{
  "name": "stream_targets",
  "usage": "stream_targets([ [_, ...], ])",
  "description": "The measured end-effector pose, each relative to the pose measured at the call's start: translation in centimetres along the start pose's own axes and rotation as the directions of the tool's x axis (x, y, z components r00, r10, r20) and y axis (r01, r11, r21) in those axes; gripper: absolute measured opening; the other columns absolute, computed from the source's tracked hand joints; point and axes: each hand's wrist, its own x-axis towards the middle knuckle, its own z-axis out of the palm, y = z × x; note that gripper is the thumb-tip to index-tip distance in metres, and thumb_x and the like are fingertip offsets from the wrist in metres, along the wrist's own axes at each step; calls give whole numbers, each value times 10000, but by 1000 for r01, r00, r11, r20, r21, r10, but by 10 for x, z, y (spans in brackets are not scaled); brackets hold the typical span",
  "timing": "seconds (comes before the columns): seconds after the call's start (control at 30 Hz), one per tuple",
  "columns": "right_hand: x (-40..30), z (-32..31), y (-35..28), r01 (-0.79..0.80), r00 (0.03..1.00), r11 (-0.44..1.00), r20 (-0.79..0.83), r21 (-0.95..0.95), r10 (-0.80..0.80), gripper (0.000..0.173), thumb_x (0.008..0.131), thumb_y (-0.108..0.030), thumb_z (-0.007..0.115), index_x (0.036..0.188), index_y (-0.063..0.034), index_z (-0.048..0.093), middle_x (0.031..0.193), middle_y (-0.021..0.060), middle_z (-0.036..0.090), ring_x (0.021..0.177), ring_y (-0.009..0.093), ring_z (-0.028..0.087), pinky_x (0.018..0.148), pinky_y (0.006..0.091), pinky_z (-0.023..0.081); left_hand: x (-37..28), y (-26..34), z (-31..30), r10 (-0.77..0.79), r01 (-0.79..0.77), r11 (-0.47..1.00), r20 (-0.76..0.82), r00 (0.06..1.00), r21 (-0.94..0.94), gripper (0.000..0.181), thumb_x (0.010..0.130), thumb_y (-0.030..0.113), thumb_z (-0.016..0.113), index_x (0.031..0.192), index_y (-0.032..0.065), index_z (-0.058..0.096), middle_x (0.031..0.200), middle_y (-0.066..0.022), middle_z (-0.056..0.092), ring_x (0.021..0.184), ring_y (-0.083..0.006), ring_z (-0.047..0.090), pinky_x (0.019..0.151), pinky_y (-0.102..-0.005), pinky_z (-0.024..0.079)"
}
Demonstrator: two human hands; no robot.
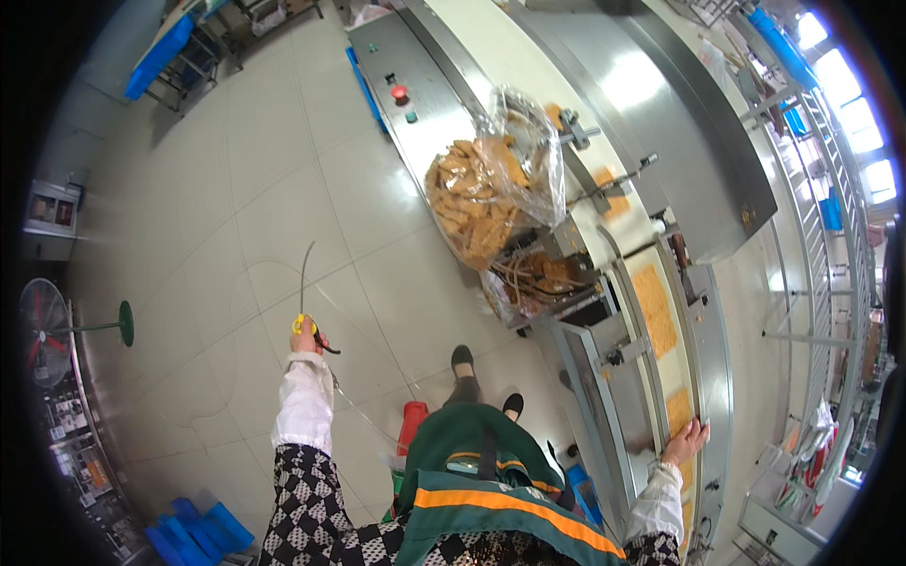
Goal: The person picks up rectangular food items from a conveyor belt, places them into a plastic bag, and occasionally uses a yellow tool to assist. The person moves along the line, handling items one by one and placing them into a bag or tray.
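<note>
My left hand is closed around the yellow and black handle of an air blow gun. Its long thin metal nozzle points away from me over the floor, and a clear hose trails back from it. On my right, a conveyor belt carries flat golden-brown food sheets in a row. My right hand lies palm down across the belt, next to one sheet, its fingertips at the far metal rail. What lies under the palm is hidden.
A large clear bag of broken golden-brown pieces leans on the machine, beside a red stop button. More scraps lie below it. A fan, blue bins and a red container stand on the floor.
</note>
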Motion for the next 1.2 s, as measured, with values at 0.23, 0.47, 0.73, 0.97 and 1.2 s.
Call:
stream_targets([
  [0.23, -3, 2, 3, -31, 999, 999, -25, 22, 32, 363, 919, -284, 440, 1146, -41, 586, 1391, 212, 345, 1276, 356, 329, 1056, 415, 267, 37, 98, -24, 166, -219, 833, -148, 975, -508, 301, 875, 365, 572, 813, 91, 462, 532, -58, 466, 390, -183, 464, 332, -289, 378],
  [0.47, -4, -8, -12, -100, 995, 995, 2, 6, 100, 331, 912, -234, 445, 1127, -24, 584, 1376, 213, 365, 1267, 348, 347, 1049, 419, 271, 41, -4, -76, -37, -36, 768, -101, 994, -640, 371, 931, 442, 441, 808, 92, 440, 494, -89, 451, 396, -236, 445, 369, -367, 394],
  [0.73, -2, 11, 11, 20, 998, 998, -62, -57, -23, 508, 714, -379, 681, 1129, -101, 580, 1281, 173, 464, 1201, 373, 372, 1027, 432, 320, 41, 64, -46, -15, -43, 854, -107, 994, -519, 288, 901, 362, 510, 847, 84, 455, 490, -84, 466, 369, -229, 469, 338, -343, 371],
  [0.97, 3, 12, -11, -82, 991, 997, -102, 13, 83, 280, 819, -239, 555, 1006, -37, 609, 1058, 218, 564, 994, 348, 525, 872, 423, 430, 18, 222, 32, 401, -403, 914, 42, 915, 57, 263, 894, 347, 521, 928, 88, 490, 567, -66, 545, 386, -181, 521, 304, -289, 339],
  [1.2, 8, 14, -67, -271, 936, 954, -196, 128, 292, 267, 814, -215, 557, 983, -13, 604, 998, 224, 577, 953, 357, 535, 851, 422, 436, -24, 405, 239, 704, -690, 104, 437, 559, 716, 249, 886, 255, 511, 1045, 80, 431, 756, -167, 632, 695, -388, 609, 619, -486, 462],
])
